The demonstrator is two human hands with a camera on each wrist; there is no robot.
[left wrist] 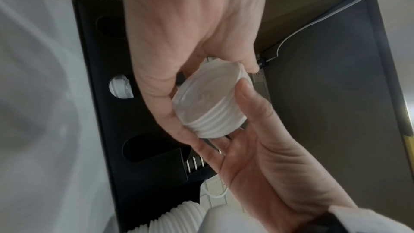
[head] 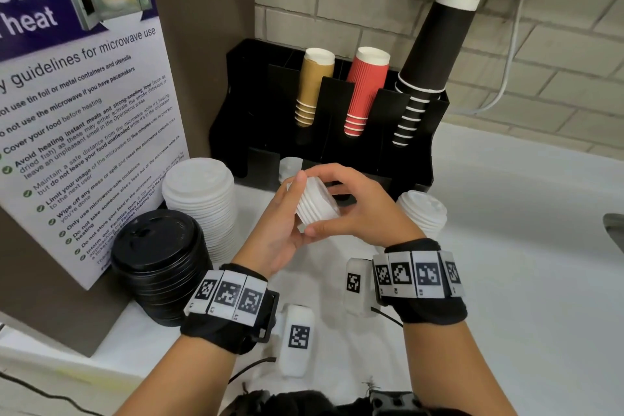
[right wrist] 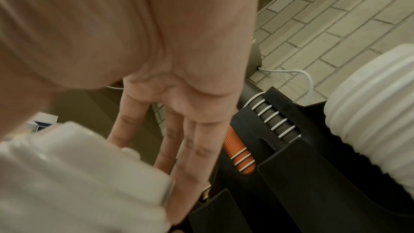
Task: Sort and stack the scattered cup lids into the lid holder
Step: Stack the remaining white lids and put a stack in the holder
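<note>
While we hold the small stack of white lids [head: 317,203] in the air just in front of the black holder [head: 435,132], both hands share the load: our left hand [head: 287,230] cups it from below and the side with fingers curled round the ribbed rims, and our right hand [head: 364,209] closes on it from the other side, thumb underneath. From the left wrist view the stack [left wrist: 210,105] looks tilted, its flat face turned toward us. To do this step well, we judge we should square the rims first so none sits proud, then level the stack and line it up with an open round slot [left wrist: 145,148] low on the holder's front. A few lids already show in a neighbouring slot [left wrist: 121,86]. Larger white lids [head: 202,199], black lids [head: 158,257] and another white pile [head: 422,209] wait on the counter [head: 506,246], so we should match sizes.
</note>
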